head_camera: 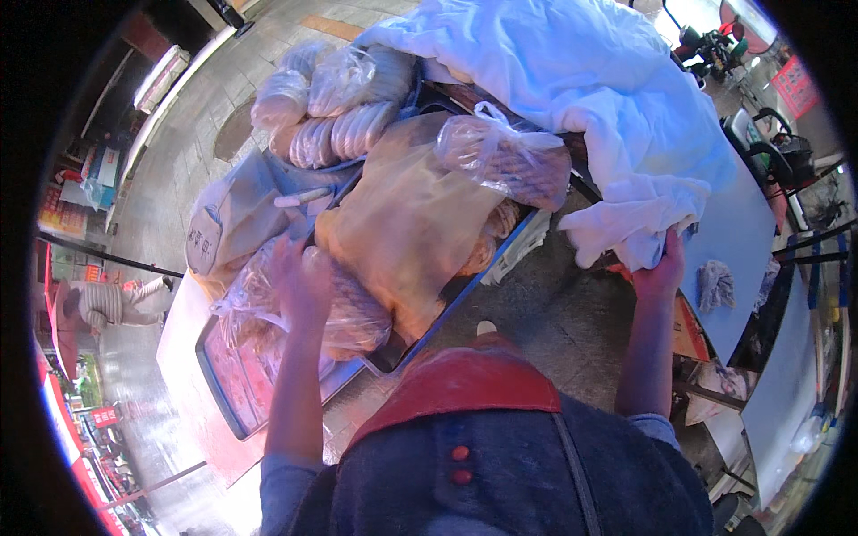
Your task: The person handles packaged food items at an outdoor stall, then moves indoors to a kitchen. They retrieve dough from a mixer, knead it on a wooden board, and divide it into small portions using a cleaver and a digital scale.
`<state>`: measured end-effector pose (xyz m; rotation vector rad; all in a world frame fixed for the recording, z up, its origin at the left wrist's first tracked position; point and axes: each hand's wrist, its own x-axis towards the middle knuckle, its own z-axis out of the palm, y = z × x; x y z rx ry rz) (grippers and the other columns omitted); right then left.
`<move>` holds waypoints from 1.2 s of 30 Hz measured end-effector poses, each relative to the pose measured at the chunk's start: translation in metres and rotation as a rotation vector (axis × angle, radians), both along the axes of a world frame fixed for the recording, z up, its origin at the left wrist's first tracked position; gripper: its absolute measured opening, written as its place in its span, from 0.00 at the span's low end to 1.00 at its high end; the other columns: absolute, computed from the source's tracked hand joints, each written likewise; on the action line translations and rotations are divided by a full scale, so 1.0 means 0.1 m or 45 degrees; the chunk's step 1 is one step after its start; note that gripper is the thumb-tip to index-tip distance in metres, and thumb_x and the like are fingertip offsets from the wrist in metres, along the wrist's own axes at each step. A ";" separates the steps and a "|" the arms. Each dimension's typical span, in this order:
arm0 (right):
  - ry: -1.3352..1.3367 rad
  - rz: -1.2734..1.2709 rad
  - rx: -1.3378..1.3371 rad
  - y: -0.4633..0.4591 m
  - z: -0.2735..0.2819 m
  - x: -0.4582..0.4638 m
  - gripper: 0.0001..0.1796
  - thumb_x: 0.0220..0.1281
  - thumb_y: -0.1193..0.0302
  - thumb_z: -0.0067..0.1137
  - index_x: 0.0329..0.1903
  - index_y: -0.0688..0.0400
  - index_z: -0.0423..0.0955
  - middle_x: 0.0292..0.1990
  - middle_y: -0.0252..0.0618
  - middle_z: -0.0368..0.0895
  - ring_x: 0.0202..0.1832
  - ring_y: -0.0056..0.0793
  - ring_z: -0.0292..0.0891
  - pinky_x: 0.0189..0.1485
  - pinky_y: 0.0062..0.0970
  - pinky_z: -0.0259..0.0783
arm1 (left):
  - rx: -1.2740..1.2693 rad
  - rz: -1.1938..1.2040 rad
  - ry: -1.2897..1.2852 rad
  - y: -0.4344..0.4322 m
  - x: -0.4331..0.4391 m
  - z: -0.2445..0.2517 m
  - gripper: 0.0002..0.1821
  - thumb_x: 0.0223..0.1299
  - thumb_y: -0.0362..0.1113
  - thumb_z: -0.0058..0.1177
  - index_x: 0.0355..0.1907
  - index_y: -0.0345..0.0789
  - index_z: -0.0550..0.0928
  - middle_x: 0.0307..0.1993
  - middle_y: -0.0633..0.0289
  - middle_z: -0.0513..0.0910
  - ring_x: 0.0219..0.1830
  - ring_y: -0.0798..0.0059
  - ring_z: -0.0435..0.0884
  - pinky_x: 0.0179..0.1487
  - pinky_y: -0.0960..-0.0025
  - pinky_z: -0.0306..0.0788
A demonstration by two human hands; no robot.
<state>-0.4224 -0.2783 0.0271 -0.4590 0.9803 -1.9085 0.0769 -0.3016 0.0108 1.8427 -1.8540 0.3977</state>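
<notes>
My right hand [660, 271] is closed on the bunched edge of a large white cloth [603, 74] draped over the stall at the upper right. My left hand [301, 271], blurred, is over clear plastic bags of baked goods [355, 308]; whether its fingers touch them cannot be told. Beside it, a tan cloth [415, 208] lies over a dark tray, with twisted pastries [493, 234] showing at its edge. A tied plastic bag of brown baked goods [513, 161] rests on the tan cloth's upper right. Stacks of round flat breads in plastic [335, 100] stand at the upper left.
A beige bag with writing [231, 211] lies at the left, above a reddish tray [234, 382] on a pale table. At the right stands a white table [720, 248] bearing a small plastic bag. A person [110, 303] is at the far left. Wet paving surrounds the stall.
</notes>
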 end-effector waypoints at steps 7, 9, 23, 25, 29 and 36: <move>-0.177 0.047 0.221 0.07 -0.36 -0.29 0.25 0.73 0.57 0.42 0.65 0.58 0.61 0.59 0.42 0.71 0.58 0.40 0.70 0.58 0.44 0.69 | 0.151 -1.062 0.015 -1.78 -2.27 -0.06 0.21 0.55 0.38 0.54 0.53 0.38 0.76 0.53 0.58 0.77 0.57 0.60 0.73 0.59 0.53 0.64; -0.161 0.181 0.157 0.22 -0.49 -0.45 0.26 0.73 0.57 0.42 0.64 0.60 0.62 0.58 0.42 0.72 0.57 0.40 0.71 0.57 0.41 0.70 | 0.150 -1.007 -0.213 -2.06 -2.63 -0.12 0.21 0.56 0.40 0.52 0.53 0.40 0.76 0.51 0.60 0.79 0.56 0.62 0.74 0.57 0.53 0.65; 0.423 1.857 0.579 1.31 -1.25 0.11 0.33 0.61 0.56 0.59 0.65 0.55 0.65 0.63 0.43 0.69 0.65 0.35 0.62 0.69 0.36 0.56 | 0.395 -1.063 -0.052 -2.18 -2.65 0.79 0.12 0.60 0.40 0.54 0.35 0.31 0.75 0.33 0.45 0.78 0.40 0.45 0.77 0.43 0.54 0.71; 0.792 1.754 0.713 1.07 -1.17 0.14 0.27 0.61 0.58 0.59 0.60 0.55 0.71 0.57 0.41 0.75 0.60 0.34 0.69 0.63 0.35 0.64 | 0.407 -0.991 -0.043 -2.01 -2.50 1.07 0.14 0.61 0.42 0.52 0.37 0.31 0.76 0.35 0.45 0.80 0.41 0.46 0.78 0.45 0.53 0.72; 0.185 0.941 0.307 0.21 -0.70 -0.09 0.21 0.61 0.66 0.60 0.55 0.60 0.72 0.49 0.39 0.78 0.48 0.26 0.76 0.51 0.31 0.74 | 0.465 -0.819 0.331 -1.49 -2.16 1.48 0.16 0.63 0.44 0.52 0.39 0.30 0.76 0.32 0.47 0.81 0.36 0.54 0.80 0.42 0.58 0.71; 0.741 0.687 -0.582 -1.10 0.37 1.22 0.16 0.59 0.71 0.60 0.49 0.59 0.73 0.46 0.34 0.78 0.45 0.26 0.75 0.48 0.28 0.72 | 0.464 -0.639 0.620 -0.70 -1.64 1.53 0.16 0.65 0.43 0.51 0.42 0.30 0.78 0.30 0.53 0.80 0.35 0.71 0.79 0.42 0.65 0.70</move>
